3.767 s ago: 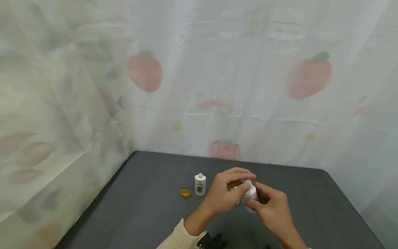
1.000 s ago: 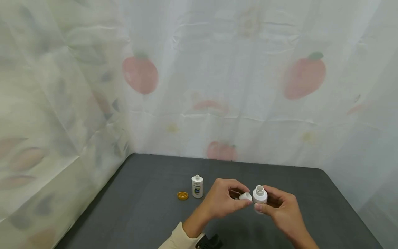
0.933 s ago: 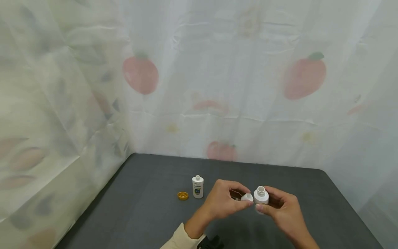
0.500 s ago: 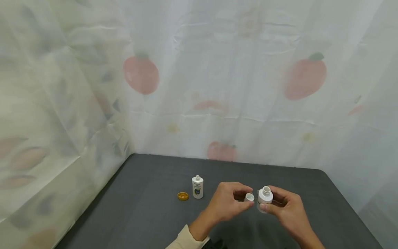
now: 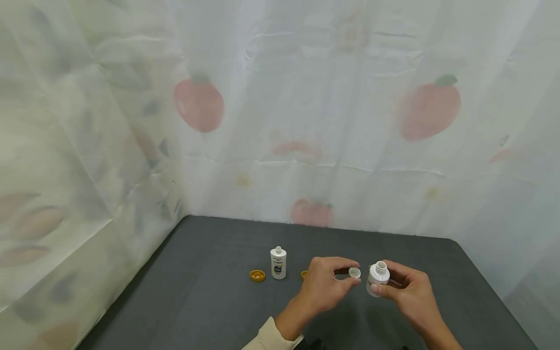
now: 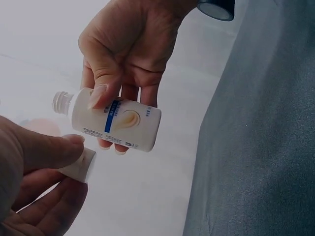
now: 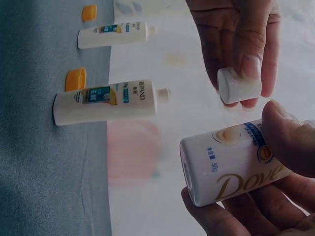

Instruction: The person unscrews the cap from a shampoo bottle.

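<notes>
Uncapping of a small bottle, seen from the head and both wrist cameras. The right hand (image 5: 404, 289) holds the white Dove bottle (image 5: 377, 279) above the dark desk (image 5: 210, 301), fingers and thumb curled round its body; its threaded neck stands bare and open. The left hand (image 5: 325, 284) pinches the white cap (image 5: 355, 272) between thumb and fingertips, just beside the bottle's neck but apart from it. In the right wrist view the cap (image 7: 237, 85) hangs clear of the bottle (image 7: 231, 164), its hollow side not shown.

On the desk behind stand two uncapped Rejoice bottles, one plain in the head view (image 5: 278, 263), both plain in the right wrist view (image 7: 106, 103) (image 7: 114, 34), each with an orange cap (image 5: 257, 275) lying near it.

Judged step: the cap is off and the pieces are parted. The next move probably calls for setting the cap down on the desk and standing the bottle upright without tipping it.
</notes>
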